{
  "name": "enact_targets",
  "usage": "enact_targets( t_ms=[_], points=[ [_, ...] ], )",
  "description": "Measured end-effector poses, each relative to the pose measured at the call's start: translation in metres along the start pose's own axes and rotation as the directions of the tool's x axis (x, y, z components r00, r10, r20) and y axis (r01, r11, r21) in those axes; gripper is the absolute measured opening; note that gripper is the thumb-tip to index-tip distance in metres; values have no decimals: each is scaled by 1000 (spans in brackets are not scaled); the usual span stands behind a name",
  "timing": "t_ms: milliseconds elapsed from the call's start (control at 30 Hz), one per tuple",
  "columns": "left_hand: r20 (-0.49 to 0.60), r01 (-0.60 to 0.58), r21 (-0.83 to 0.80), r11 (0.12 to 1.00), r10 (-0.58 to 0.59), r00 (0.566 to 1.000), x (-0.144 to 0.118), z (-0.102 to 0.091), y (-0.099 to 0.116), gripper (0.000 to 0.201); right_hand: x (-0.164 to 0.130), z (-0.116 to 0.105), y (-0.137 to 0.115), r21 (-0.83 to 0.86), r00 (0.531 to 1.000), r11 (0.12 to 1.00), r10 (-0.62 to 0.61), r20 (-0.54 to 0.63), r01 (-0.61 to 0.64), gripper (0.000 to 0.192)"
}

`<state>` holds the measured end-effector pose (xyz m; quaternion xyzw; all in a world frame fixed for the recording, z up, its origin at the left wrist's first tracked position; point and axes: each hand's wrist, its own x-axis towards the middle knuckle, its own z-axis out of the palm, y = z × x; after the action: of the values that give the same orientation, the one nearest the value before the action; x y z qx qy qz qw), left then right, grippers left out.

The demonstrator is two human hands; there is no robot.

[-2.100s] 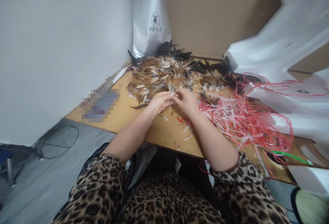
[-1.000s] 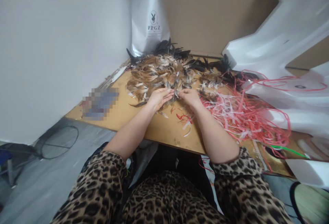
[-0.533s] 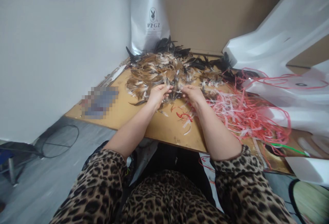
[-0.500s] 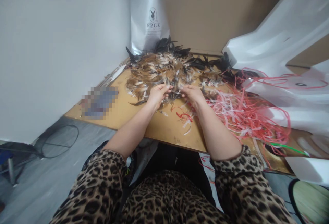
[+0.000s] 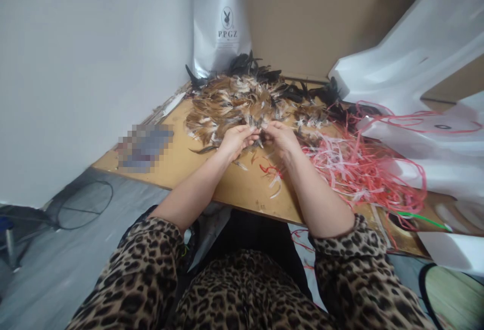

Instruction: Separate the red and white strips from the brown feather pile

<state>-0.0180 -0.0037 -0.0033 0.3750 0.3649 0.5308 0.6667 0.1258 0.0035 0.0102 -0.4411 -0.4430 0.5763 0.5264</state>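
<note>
My left hand [image 5: 239, 141] and my right hand [image 5: 279, 137] meet fingertip to fingertip at the near edge of a heap of brown and white feathers [image 5: 219, 103]. Both are closed in a pinch. Small feathers stick out between the fingertips, dark and pale ones together; exactly how many each hand grips is hidden. Longer black feathers [image 5: 245, 65] lie along the back of the heap. To the right of my right hand spreads a tangle of pink and white ribbon strips [image 5: 351, 168]. Some red and white scraps [image 5: 274, 176] lie just below my hands.
A silvery bag [image 5: 223, 22] with a rabbit logo stands behind the feathers. White plastic sheeting [image 5: 381, 67] hangs at the right. A blurred-out object [image 5: 145, 148] lies on the wooden table [image 5: 189, 173] at left. A green strip [image 5: 427, 219] is near the right edge.
My two hands have come closer together, so the fingertips now nearly touch. The view has shifted slightly; the feather heap and ribbon look the same.
</note>
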Motion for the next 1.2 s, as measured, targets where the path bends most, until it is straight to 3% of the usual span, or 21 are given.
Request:
enact_targets(
  t_ms=[567,733,900,1000,1100,1200],
  points=[
    [42,55,26,998,-56,998,-3,4,0,11,-6,14,2,-76,998,997,-34,-56,30,37],
    [35,16,84,996,-19,999,-3,4,-1,9,-7,16,2,-68,997,997,-40,-63,35,36],
    [-23,-20,113,993,23,999,0,2,-1,14,-4,5,-1,-210,997,975,-80,-23,74,33],
    [-69,-33,93,995,40,997,2,0,1,18,2,-11,-4,-453,989,880,-149,19,142,30],
    [-84,-46,107,993,55,995,4,-2,1,18,6,-25,-6,-716,987,680,-124,98,157,24],
    [-73,-67,123,990,76,994,4,-3,0,16,5,-26,-6,-831,984,527,-75,162,177,18]
  ],
)
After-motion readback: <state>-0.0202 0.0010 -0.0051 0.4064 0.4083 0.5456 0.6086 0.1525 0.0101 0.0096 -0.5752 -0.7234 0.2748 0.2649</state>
